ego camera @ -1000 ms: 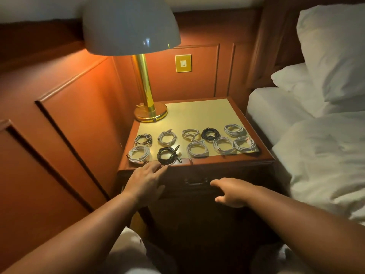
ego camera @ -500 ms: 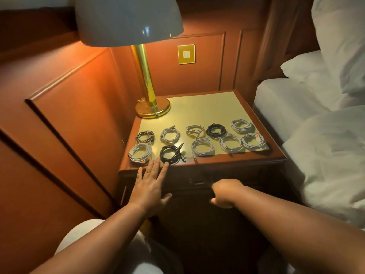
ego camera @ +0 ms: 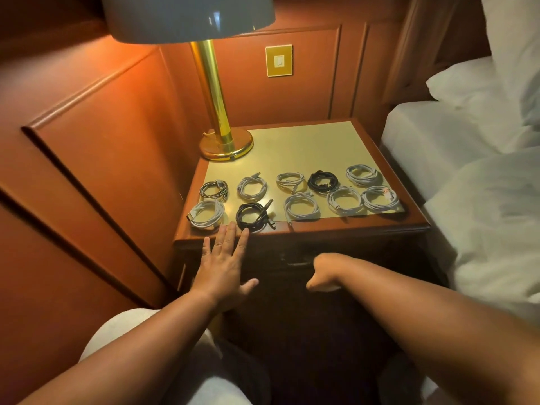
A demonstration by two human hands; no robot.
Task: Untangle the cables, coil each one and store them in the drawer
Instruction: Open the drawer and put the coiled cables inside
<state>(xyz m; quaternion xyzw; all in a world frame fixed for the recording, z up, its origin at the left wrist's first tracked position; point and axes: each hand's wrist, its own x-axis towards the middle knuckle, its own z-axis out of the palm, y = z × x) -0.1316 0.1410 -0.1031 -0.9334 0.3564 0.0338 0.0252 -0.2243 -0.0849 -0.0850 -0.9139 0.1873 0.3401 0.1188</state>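
Ten coiled cables (ego camera: 295, 195), left hand's fingertips (ego camera: 232, 229) beside (flat)

My right hand (ego camera: 323, 271) curls down in front of the drawer (ego camera: 295, 252), so I can't see its fingers or whether they grip the handle. The drawer front is too dark to read. The lamp shade (ego camera: 187, 17) is cut off by the top edge, the pillows (ego camera: 496, 80) by the right.

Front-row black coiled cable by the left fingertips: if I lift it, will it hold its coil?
Probably not fully: the black coiled cable shows no tie, and one plug end already sticks out. It looks thin and light, so likely floppy. Pinching across several loops should keep it together.
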